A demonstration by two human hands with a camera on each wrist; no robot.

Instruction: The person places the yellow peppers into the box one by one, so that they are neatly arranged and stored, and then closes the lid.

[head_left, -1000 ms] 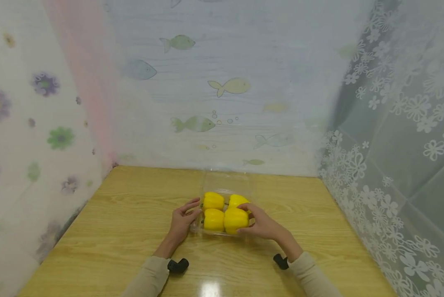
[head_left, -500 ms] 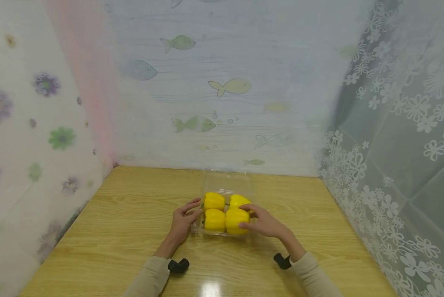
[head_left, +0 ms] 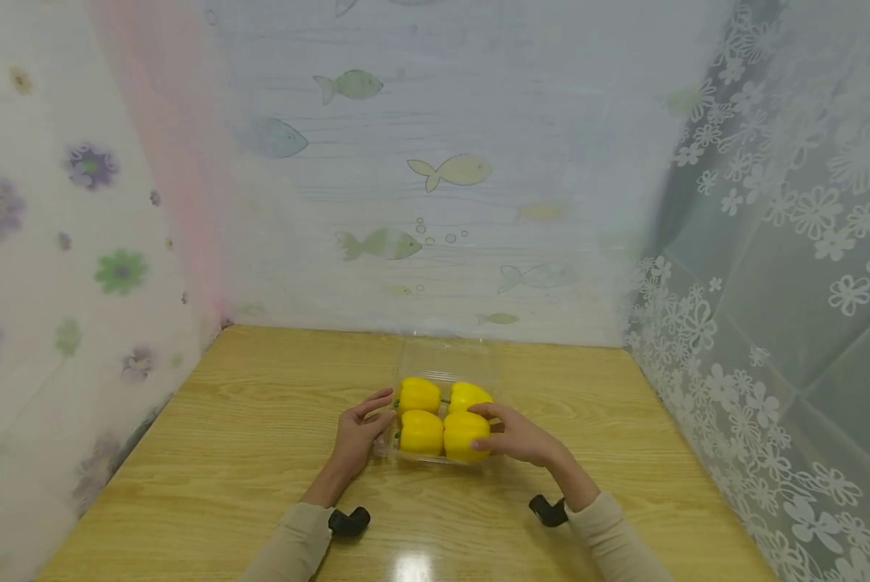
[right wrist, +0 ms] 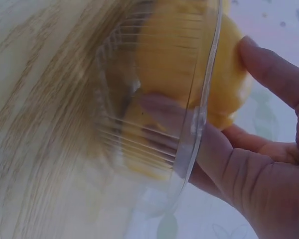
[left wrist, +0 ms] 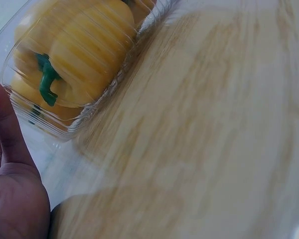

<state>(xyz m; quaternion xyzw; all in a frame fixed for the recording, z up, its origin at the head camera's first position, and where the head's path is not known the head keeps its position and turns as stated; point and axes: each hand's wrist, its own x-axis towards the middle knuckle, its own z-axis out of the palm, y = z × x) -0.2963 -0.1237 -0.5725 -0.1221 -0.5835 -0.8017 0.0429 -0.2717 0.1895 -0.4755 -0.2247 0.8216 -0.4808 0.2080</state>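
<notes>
A clear plastic clamshell box [head_left: 445, 356] lies on the table with its lid laid back. Several yellow bell peppers [head_left: 421, 432] with green stems fill it in two rows. My left hand [head_left: 355, 440] rests against the box's left side, its fairly straight fingers right at the rim; the left wrist view shows a fingertip at the plastic edge. With thumb and fingers my right hand [head_left: 518, 436] grips the front right bell pepper [head_left: 466, 436], which sits low inside the box. In the right wrist view the thumb [right wrist: 164, 112] reaches inside the clear wall, against the pepper.
The wood-grain table [head_left: 275, 380] runs back to a fish-patterned curtain [head_left: 442, 242]. Flower-patterned curtains hang at left and right. A black wrist mount [head_left: 349, 521] sits by the left sleeve, another black mount [head_left: 548, 511] by the right.
The front right pepper has shifted slightly right and down into the box. My right thumb has moved from the pepper's lower edge up onto its right side. The left hand has stayed put.
</notes>
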